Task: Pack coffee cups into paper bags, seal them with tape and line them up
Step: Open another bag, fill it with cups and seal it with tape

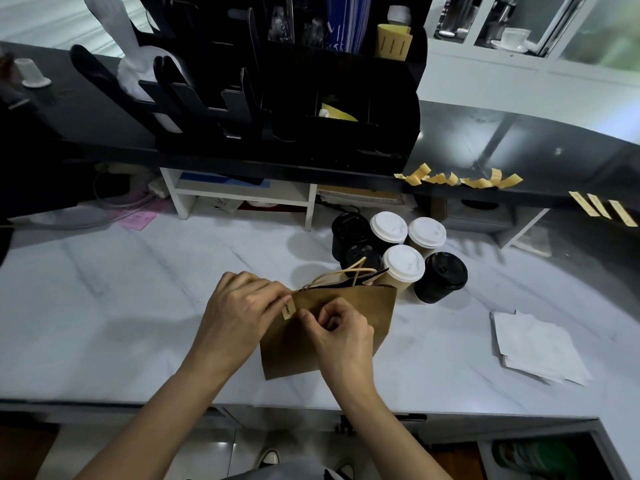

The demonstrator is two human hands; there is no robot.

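Note:
A brown paper bag [360,317] with twine handles [346,273] stands on the marble counter [138,306] in front of me. My left hand [239,310] grips the bag's top left corner, where a short strip of tan tape [287,310] sits over the edge. My right hand [341,332] has its fingers curled against the bag's front, just right of the tape. Behind the bag stand several lidded coffee cups: white-lidded ones [403,263] and black ones [441,277]. What is inside the bag is hidden.
Tan tape strips [460,180] hang from the raised dark ledge at the right, with more strips [606,211] further right. A stack of white paper [540,344] lies at the counter's right. A black organiser [277,98] and a white shelf [242,199] stand behind.

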